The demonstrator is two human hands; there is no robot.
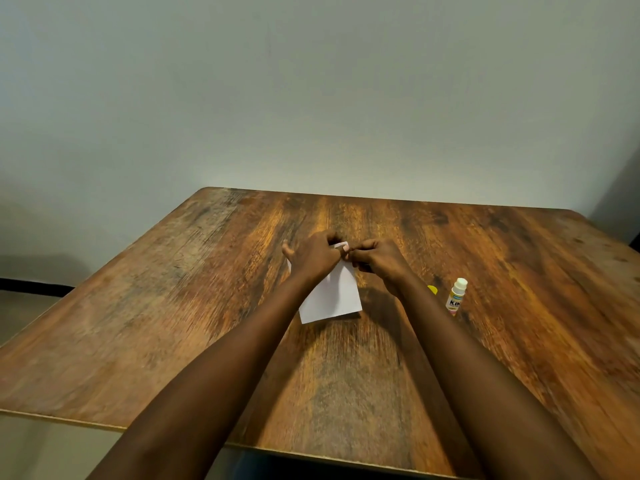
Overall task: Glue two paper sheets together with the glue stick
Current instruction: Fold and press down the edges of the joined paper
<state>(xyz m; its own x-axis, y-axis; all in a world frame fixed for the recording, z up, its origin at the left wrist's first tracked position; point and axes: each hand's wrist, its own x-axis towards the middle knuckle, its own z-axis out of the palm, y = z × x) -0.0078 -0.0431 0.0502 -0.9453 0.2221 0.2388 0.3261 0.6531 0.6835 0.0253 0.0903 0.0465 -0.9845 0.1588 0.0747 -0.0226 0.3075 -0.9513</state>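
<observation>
The small white paper sheets (332, 296) lie mid-table, far edge pinched by both the left hand (313, 256) and right hand (379, 261) — alignment or pressing appears under way. The uncapped white glue stick (456, 296) stands just right on the brown wooden table (138, 306); next — firm smoothing, edges matched.

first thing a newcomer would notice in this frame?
Both hands meet mid-table: the left hand and right hand pinch the far edge of the white paper, which lies on the wooden table. To the right of the paper stands the uncapped glue stick, upright, with a small yellow thing, perhaps its cap, just left of it.
</observation>
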